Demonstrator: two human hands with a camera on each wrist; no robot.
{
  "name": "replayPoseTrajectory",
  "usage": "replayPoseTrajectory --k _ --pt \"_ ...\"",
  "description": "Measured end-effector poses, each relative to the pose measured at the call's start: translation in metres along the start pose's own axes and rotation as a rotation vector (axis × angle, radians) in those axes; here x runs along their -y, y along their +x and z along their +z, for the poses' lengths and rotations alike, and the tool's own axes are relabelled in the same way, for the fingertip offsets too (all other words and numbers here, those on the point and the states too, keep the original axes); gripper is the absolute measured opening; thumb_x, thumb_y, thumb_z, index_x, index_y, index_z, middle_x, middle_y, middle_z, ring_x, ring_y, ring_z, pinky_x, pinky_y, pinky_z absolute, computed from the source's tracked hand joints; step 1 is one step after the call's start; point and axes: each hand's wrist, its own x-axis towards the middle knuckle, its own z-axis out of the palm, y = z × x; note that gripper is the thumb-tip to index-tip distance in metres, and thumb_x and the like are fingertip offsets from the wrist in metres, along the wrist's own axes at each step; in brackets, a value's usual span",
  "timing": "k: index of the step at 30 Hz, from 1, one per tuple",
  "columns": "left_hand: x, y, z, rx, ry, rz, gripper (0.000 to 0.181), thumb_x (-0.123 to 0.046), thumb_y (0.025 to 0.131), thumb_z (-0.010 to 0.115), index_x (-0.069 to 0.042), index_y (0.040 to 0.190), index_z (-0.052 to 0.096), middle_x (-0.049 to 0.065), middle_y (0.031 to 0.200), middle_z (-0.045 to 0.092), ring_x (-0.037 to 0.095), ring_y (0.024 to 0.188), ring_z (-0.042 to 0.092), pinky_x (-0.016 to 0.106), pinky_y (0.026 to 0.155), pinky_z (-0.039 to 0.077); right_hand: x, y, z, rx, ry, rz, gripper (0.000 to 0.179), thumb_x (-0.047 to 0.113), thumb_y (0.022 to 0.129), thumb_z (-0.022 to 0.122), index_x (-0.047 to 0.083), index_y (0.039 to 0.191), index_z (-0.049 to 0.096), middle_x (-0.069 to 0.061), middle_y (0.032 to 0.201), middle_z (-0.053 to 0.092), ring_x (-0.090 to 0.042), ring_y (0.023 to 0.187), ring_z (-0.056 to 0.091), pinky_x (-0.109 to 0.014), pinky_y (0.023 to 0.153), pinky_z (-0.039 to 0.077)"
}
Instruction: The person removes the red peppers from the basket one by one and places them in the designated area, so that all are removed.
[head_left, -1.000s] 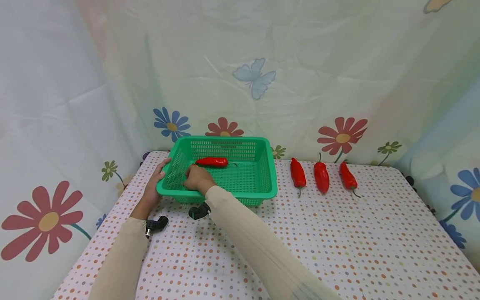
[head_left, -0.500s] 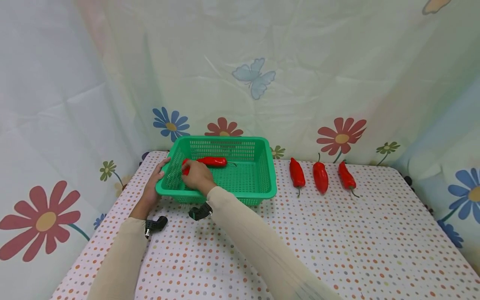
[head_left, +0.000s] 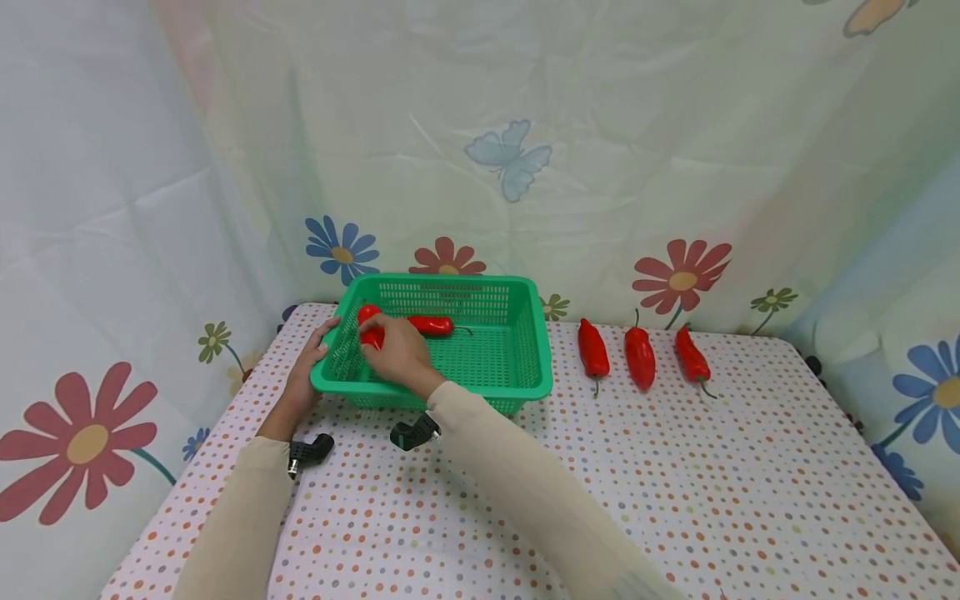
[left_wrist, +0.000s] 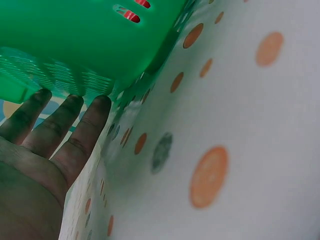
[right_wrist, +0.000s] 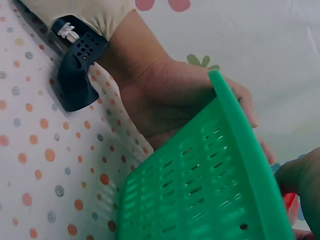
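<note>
My left hand point(head_left: 306, 367) lies along the left end of a green plastic basket point(head_left: 510, 392). In the left wrist view its fingers point(left_wrist: 82, 137) extend straight, fingertips at the basket's slotted wall point(left_wrist: 75, 32). Inside the left part of the basket, my right hand point(head_left: 401, 354) grips a red chili pepper point(head_left: 368, 313), whose tip shows beyond the fingers. Another red pepper point(head_left: 431, 326) with a stem lies near the back wall, partly behind that hand. At the right wrist view's edge, a bit of red pepper point(right_wrist: 291, 204) appears under the right hand's fingers point(right_wrist: 300, 175).
Three red peppers, left point(head_left: 593, 348), middle point(head_left: 640, 358) and right point(head_left: 692, 356), lie in a row on the dotted tablecloth point(head_left: 720, 500) right of the basket. A flowered curtain point(head_left: 600, 167) hangs behind and at both sides.
My right hand has risen from the basket floor with a red pepper, then shifted slightly right, covering more of the other pepper. The left hand stays at the basket's left end.
</note>
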Motion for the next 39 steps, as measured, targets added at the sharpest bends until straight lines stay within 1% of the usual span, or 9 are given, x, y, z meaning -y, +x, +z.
replayPoseTrajectory --k 4,9,17,21,24,28,31,35,39 --pt "0.000 0.001 0.000 -0.014 0.002 -0.008 0.053 -0.033 0.106 0.021 -0.020 0.158 0.018 0.016 0.161 0.016 0.016 0.127 0.042 0.019 0.093 0.047 -0.001 -0.010 -0.013 -0.017 0.006 -0.066 0.026 0.024 0.093 0.067 0.023 0.119 0.067 -0.001 0.116 0.067 -0.016 0.098 0.057 -0.023 0.070 0.046" --pt "0.000 0.001 0.002 -0.017 0.006 -0.023 0.053 -0.032 0.106 0.021 -0.021 0.158 0.018 0.014 0.163 0.013 0.024 0.135 0.034 0.019 0.095 0.045 -0.003 -0.028 -0.034 -0.024 0.056 -0.106 0.028 0.022 0.091 0.069 0.021 0.119 0.066 -0.003 0.119 0.065 -0.019 0.105 0.057 -0.026 0.074 0.051" --pt "0.000 0.001 0.001 -0.038 0.001 -0.019 0.053 -0.030 0.106 0.021 -0.019 0.158 0.018 0.013 0.164 0.011 0.030 0.141 0.025 0.020 0.098 0.040 0.000 -0.057 -0.063 0.012 0.189 -0.154 0.029 0.018 0.091 0.069 0.017 0.120 0.065 -0.005 0.117 0.063 -0.019 0.100 0.056 -0.024 0.067 0.052" --pt "0.000 0.001 0.002 -0.030 -0.011 -0.022 0.053 -0.031 0.107 0.021 -0.019 0.158 0.017 0.011 0.164 0.008 0.033 0.144 0.020 0.019 0.098 0.038 0.001 -0.073 -0.074 0.002 0.185 -0.218 0.030 0.015 0.090 0.071 0.014 0.119 0.065 -0.006 0.119 0.063 -0.019 0.100 0.057 -0.023 0.068 0.051" --pt "0.000 0.000 0.003 -0.031 -0.014 -0.022 0.053 -0.031 0.107 0.022 -0.019 0.158 0.017 0.011 0.164 0.008 0.035 0.145 0.018 0.017 0.098 0.037 0.000 -0.089 -0.083 -0.023 0.163 -0.250 0.030 0.015 0.089 0.072 0.016 0.118 0.064 -0.005 0.119 0.062 -0.018 0.103 0.055 -0.022 0.069 0.052" --pt "0.000 0.001 0.003 -0.029 -0.015 -0.012 0.053 -0.032 0.107 0.022 -0.019 0.158 0.017 0.013 0.164 0.008 0.032 0.143 0.022 0.018 0.098 0.039 0.000 -0.113 -0.100 -0.052 0.167 -0.250 0.030 0.017 0.088 0.073 0.020 0.117 0.065 -0.002 0.116 0.060 -0.016 0.100 0.055 -0.024 0.069 0.053" --pt "0.001 0.001 0.003 -0.034 -0.016 -0.014 0.053 -0.033 0.107 0.023 -0.021 0.158 0.018 0.013 0.163 0.010 0.027 0.139 0.027 0.017 0.097 0.040 -0.004 -0.129 -0.113 -0.062 0.166 -0.235 0.028 0.017 0.089 0.072 0.022 0.116 0.066 0.002 0.110 0.060 -0.014 0.097 0.056 -0.026 0.070 0.054" --pt "0.001 0.000 0.002 -0.044 -0.012 -0.019 0.053 -0.034 0.106 0.023 -0.022 0.158 0.018 0.012 0.163 0.011 0.021 0.134 0.030 0.016 0.095 0.040 -0.014 -0.148 -0.130 -0.082 0.125 -0.193 0.028 0.017 0.089 0.073 0.025 0.115 0.067 0.005 0.107 0.059 -0.013 0.092 0.056 -0.029 0.071 0.055" --pt "0.001 0.001 0.002 -0.040 -0.003 -0.005 0.054 -0.034 0.106 0.023 -0.021 0.158 0.018 0.014 0.163 0.011 0.023 0.136 0.029 0.015 0.095 0.040 -0.025 -0.168 -0.146 -0.111 0.061 -0.165 0.030 0.019 0.087 0.076 0.026 0.115 0.067 0.006 0.104 0.059 -0.012 0.084 0.055 -0.030 0.066 0.053"
